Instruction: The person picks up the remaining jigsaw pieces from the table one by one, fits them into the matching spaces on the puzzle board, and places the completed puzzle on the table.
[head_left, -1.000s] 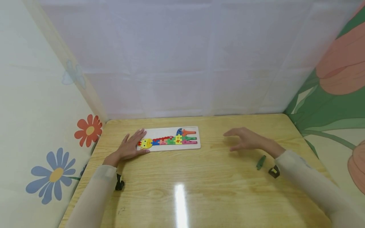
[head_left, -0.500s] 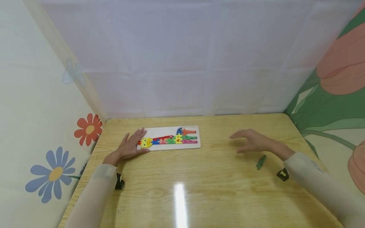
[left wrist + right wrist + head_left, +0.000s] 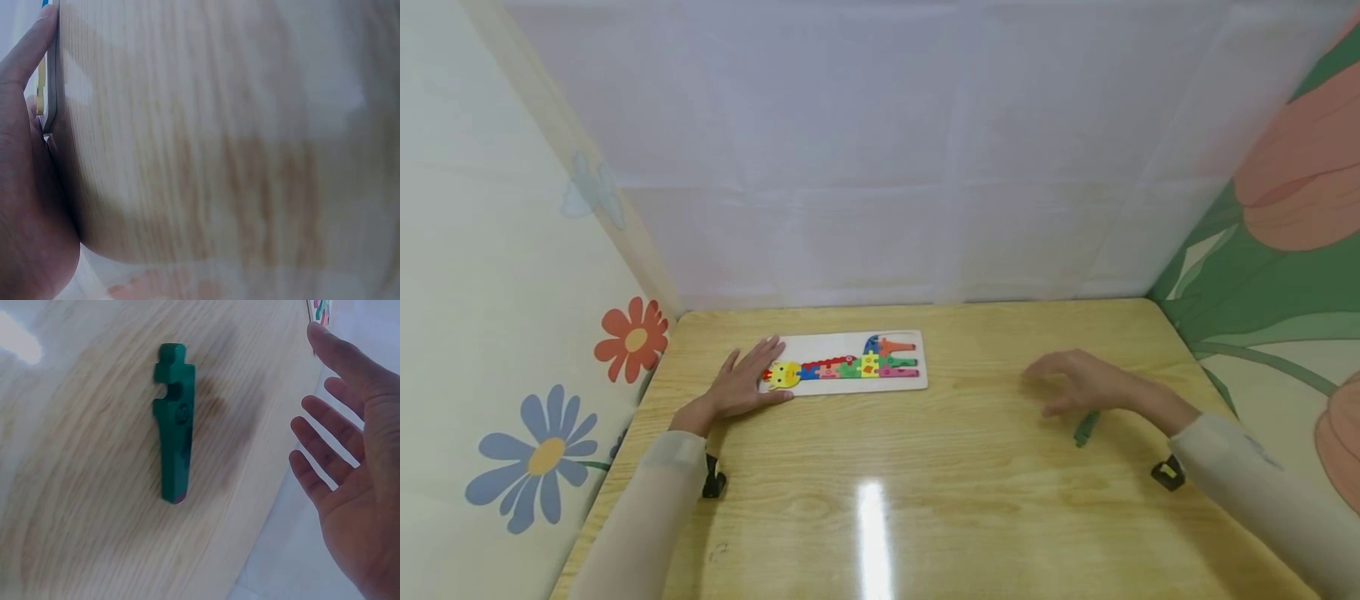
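Note:
A giraffe jigsaw board [image 3: 820, 343] with colourful interlocking pieces lies at the back left of the table, its yellow head towards the left. My left hand [image 3: 741, 387] rests on the board's left end, fingers and thumb spread around the corner. To the right, my right hand [image 3: 1086, 382] hovers over the table with loosely bent fingers and nothing in its grasp. Beneath it lies a green puzzle piece [image 3: 175, 425], notched on one side with a dark reddish tip; in the head view the hand partly covers this piece.
The wooden table [image 3: 970, 483] has a pale cloth wall [image 3: 880, 167] along its back edge. Flower-printed panels stand on both sides. Dark wrist cameras hang beneath both wrists. A bright light reflection streaks the table's front middle.
My right hand has moved to the right and slightly nearer, coming over the green piece. The left hand and the board have stayed in place.

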Available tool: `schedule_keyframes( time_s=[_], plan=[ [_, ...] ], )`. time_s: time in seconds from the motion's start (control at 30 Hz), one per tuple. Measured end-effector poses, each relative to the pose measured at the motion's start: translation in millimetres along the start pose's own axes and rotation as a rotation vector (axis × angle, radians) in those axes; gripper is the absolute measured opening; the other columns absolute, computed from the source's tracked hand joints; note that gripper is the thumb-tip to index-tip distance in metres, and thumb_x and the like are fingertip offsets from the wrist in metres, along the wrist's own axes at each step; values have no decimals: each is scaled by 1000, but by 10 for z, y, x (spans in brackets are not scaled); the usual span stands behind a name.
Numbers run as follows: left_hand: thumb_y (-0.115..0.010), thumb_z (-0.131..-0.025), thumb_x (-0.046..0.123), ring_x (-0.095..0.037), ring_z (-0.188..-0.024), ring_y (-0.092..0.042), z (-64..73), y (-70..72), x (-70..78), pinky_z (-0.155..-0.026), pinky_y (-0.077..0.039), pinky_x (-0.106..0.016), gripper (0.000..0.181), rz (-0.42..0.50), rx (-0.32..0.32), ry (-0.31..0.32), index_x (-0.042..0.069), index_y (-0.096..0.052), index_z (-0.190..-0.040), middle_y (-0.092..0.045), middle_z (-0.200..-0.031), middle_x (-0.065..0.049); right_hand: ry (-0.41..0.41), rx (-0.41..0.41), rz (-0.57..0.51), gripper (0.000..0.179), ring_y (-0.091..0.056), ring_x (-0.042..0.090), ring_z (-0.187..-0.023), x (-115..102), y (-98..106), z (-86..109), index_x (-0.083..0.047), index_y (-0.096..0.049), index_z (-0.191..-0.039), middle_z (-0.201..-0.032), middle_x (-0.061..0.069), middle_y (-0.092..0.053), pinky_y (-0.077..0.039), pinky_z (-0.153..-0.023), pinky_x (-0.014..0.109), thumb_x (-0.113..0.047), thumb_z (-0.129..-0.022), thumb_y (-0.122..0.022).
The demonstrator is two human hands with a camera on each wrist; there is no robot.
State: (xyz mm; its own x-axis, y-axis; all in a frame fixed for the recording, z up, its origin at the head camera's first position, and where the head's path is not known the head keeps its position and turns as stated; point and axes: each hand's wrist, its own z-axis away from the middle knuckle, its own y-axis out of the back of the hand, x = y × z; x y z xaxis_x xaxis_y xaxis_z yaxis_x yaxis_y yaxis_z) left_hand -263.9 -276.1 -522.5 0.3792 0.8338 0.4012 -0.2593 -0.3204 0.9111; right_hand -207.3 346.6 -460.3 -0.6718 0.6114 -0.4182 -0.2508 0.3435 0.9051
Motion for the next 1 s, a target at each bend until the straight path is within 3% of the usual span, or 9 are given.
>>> schedule_keyframes(
  time_s=[0.37, 0.63, 0.87, 1.0],
  plan=[
    [-67, -93, 63, -40, -164, -6, -11, -26, -25, -125, 8, -69, 105, -4, 2, -1, 8, -20, -170, -12, -178, -17, 31, -3, -33, 62, -70, 38, -113, 34, 24, 220, 1, -73, -127, -126, 15, -75, -59, -94, 52, -22, -75, -98],
    [-67, -93, 64, -40, -164, -6, -9, -18, -26, -125, 8, -69, 106, -7, 5, -2, 8, -20, -170, -12, -177, -17, 45, 17, -33, 66, -71, 37, -113, 59, 18, 338, 1, -73, -126, -125, 16, -75, -58, -96, 36, -24, -71, -99],
    [-67, -93, 64, -41, -164, -6, 2, -9, -3, -125, 9, -69, 106, 1, 2, 0, 7, -20, -170, -12, -177, -18, -50, -44, -79, 70, -67, 40, -119, 55, 65, 465, -3, -71, -132, -131, 16, -72, -56, -99, 34, -34, -75, -96],
    [-66, -93, 64, -41, -164, -6, 1, -11, -2, -125, 9, -69, 106, -1, 4, 2, 8, -20, -170, -12, -177, -18, -47, -42, -104, 70, -68, 38, -118, 85, 53, 530, 0, -71, -131, -130, 17, -73, -56, -99, 31, -31, -74, -97]
  ],
)
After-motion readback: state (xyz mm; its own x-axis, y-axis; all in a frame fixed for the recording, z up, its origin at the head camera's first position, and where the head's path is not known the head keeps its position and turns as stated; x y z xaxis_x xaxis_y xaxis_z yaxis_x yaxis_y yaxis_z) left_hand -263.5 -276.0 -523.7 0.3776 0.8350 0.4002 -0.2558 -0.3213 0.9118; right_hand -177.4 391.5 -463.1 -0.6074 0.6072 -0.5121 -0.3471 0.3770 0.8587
